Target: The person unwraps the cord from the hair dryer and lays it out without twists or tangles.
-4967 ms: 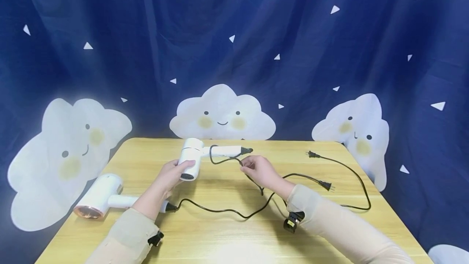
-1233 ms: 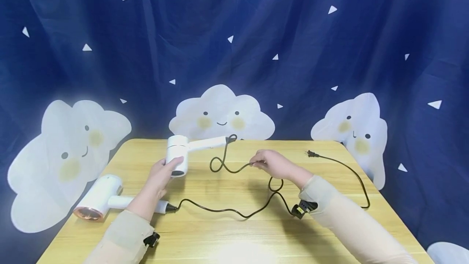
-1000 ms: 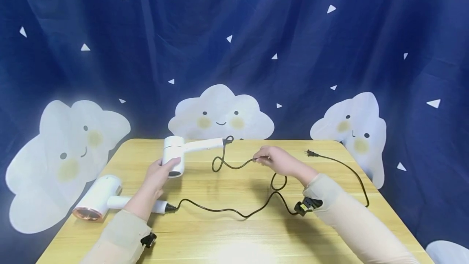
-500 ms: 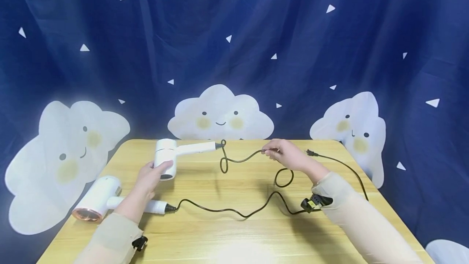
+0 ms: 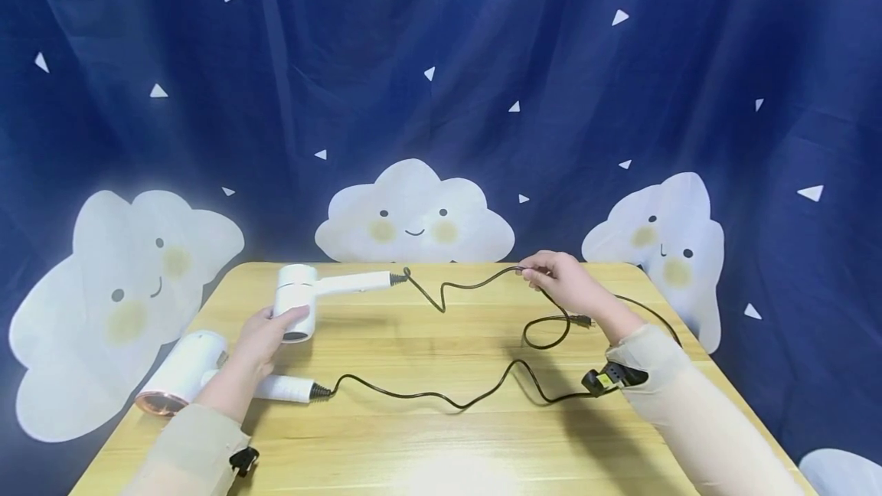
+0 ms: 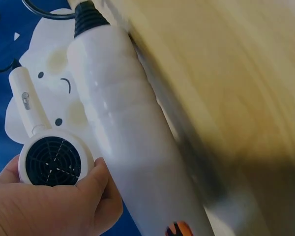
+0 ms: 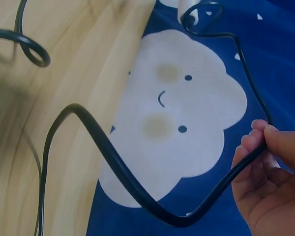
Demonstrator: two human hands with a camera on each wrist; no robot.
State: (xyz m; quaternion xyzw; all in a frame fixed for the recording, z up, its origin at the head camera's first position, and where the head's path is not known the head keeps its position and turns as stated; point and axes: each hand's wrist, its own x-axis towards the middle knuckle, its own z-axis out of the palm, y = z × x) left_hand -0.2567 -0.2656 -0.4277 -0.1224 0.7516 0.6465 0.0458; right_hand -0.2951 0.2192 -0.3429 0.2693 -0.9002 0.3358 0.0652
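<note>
My left hand [image 5: 265, 337] grips a small white hair dryer [image 5: 298, 301] by its barrel, above the table, handle pointing right. In the left wrist view, the dryer's dark round grille [image 6: 53, 161] faces the camera between thumb and fingers. Its black cord [image 5: 478, 284] runs to my right hand [image 5: 561, 282], which pinches it between thumb and fingertips. The cord sags in a bend between the hands. Below the right hand it hangs in a loop beside a black plug [image 5: 583, 321]. The right wrist view shows the pinched cord [image 7: 115, 162] close up.
A larger white hair dryer [image 5: 184, 367] with a copper-coloured rim lies at the table's left, partly behind the left forearm. Its black cord [image 5: 427, 395] winds rightward across the wooden table [image 5: 386, 450] and passes behind the right wrist. A blue curtain [image 5: 441, 44] hangs behind.
My left hand has carried the small hair dryer leftward. My right hand has moved right and toward the far edge, drawing the cord out; the loops between the hands have opened into a bend.
</note>
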